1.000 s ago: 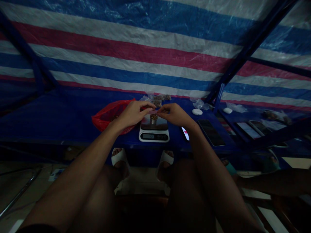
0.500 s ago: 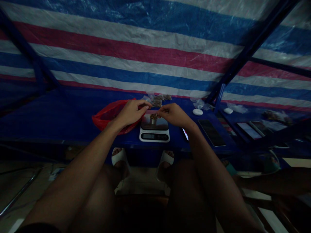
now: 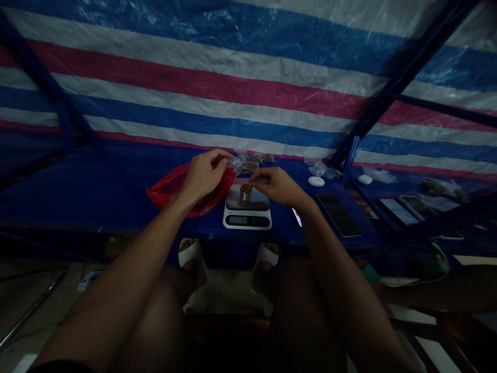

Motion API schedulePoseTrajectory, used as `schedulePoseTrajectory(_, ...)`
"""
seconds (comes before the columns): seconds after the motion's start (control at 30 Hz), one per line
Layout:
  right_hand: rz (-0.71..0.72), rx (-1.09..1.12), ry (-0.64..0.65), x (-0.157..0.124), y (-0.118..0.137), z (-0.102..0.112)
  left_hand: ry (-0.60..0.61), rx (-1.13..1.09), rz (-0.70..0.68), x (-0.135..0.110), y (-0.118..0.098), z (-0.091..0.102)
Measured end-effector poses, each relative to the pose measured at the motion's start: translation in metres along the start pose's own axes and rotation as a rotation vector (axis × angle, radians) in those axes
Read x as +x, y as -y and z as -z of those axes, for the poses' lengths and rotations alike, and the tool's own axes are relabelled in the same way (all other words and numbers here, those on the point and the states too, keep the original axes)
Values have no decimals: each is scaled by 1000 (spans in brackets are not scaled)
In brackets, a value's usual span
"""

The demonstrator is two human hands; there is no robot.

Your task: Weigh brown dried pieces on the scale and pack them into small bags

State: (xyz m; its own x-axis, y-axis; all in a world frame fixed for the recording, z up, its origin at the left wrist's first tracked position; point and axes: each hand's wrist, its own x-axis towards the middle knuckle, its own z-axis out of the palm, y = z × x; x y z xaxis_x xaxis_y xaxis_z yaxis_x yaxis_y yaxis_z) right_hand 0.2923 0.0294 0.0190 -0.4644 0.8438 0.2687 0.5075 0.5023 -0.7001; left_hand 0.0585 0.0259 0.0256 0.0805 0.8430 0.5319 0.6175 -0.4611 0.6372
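Observation:
A small white digital scale (image 3: 247,213) stands on the blue table, with a little cup of brown bits (image 3: 245,190) on its plate. My right hand (image 3: 277,185) hovers just right of the cup, its fingers pinched together at the cup's rim. My left hand (image 3: 203,175) is over the red plastic bag (image 3: 171,188) left of the scale, fingers pinched near a clear packet (image 3: 248,161) of brown bits behind the scale. What either pinch holds is too small to make out.
A phone with a lit screen (image 3: 297,216) and a dark phone (image 3: 338,214) lie right of the scale. White earbud cases (image 3: 316,181) and clear bags sit further back. A blue metal post (image 3: 351,150) divides the neighbouring table. A striped tarp hangs behind. My sandalled feet show under the table.
My left hand has drawn away from the cup, leftward and back over the red bag. My right hand has stayed by the cup, dipping slightly toward it.

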Motion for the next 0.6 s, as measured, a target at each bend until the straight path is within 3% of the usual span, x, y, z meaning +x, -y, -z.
schedulePoseTrajectory(0.17, -4, 42, -14, 1, -1, 1, -65, 20, 15, 7, 1, 2)
schedulePoseTrajectory(0.3, -7, 77, -19, 1, -1, 1, -40, 33, -38, 35, 12, -10)
schedulePoseTrajectory(0.37, -2, 89, -17, 1, -1, 1, 17, 68, -25, 55, 21, -20)
schedulePoseTrajectory(0.47, 19, 80, -46, 1, -2, 3, 177, 205, 137, 81, 37, -35)
schedulePoseTrajectory(0.6, 14, 58, -108, 0, -4, 5, 416, 303, 235, 95, 55, -49)
